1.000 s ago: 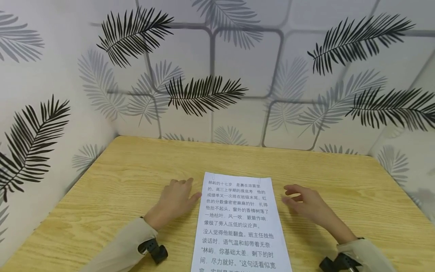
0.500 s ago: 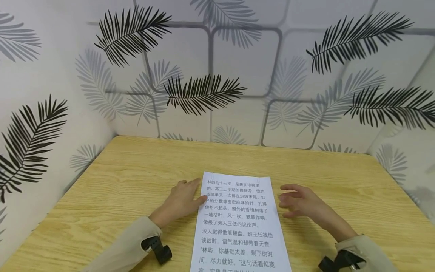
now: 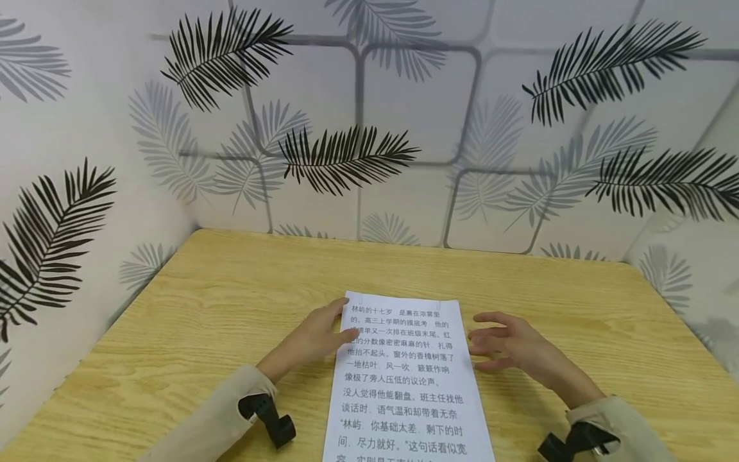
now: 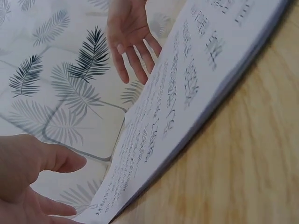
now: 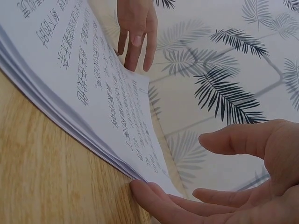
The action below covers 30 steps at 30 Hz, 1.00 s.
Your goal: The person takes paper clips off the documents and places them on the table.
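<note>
A stack of printed paper sheets [image 3: 407, 385] lies on the wooden table [image 3: 271, 269], its top page covered in large Chinese text. My left hand [image 3: 314, 333] is at the stack's upper left edge, with the thumb extended over the page margin. Whether that thumb presses the paper cannot be told. On the other side, my right hand [image 3: 516, 350] has its fingers spread and pointing toward the right edge. In the right wrist view, a lower finger [image 5: 161, 203] of that hand meets the edge of the sheets [image 5: 84, 93]. Neither hand grips the paper.
Behind the table stands a wall [image 3: 416, 102] with a leaf pattern, and similar walls rise at both sides. Each wrist carries a black camera mount [image 3: 268, 417]. Small clip-like outlines [image 3: 360, 299] show at the stack's top corners.
My left hand has moved right, from beside the stack to its left edge, the thumb now over the margin. My right hand has shifted slightly left toward the paper and its fingers have spread.
</note>
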Each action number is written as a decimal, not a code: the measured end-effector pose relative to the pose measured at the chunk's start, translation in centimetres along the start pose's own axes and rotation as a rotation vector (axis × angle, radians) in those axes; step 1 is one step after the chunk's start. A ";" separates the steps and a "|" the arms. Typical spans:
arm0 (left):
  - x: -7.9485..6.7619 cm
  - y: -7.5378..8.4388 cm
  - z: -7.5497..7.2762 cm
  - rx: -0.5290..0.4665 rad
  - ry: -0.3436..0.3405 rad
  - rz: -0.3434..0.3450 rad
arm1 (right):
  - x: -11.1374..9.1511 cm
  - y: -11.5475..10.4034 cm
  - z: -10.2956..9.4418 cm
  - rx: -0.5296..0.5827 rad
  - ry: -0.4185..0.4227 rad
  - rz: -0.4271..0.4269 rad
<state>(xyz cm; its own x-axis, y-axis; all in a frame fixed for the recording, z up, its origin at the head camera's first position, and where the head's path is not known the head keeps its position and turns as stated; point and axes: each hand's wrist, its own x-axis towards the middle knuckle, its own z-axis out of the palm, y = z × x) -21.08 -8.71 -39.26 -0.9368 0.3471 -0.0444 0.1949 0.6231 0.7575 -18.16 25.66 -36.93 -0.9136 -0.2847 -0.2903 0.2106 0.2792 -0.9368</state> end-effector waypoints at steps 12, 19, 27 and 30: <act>0.2 0.2 0.1 -0.220 0.102 -0.011 | 0.3 0.0 0.0 0.045 -0.031 -0.015; 0.4 0.1 0.0 -0.270 0.132 -0.057 | 0.5 0.1 0.3 0.006 -0.013 -0.019; 0.4 0.1 -0.7 -0.514 0.118 -0.087 | 0.6 0.6 0.4 -0.127 0.047 -0.083; 0.3 0.3 -1.2 -0.541 0.123 -0.093 | 0.7 0.6 0.2 -0.142 0.080 -0.128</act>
<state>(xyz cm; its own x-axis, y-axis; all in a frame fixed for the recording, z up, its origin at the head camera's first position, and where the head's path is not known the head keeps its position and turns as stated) -21.64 -9.28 -38.32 -0.9761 0.2036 -0.0757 -0.0370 0.1877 0.9815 -18.60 25.49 -37.70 -0.9557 -0.2542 -0.1486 0.0448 0.3733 -0.9266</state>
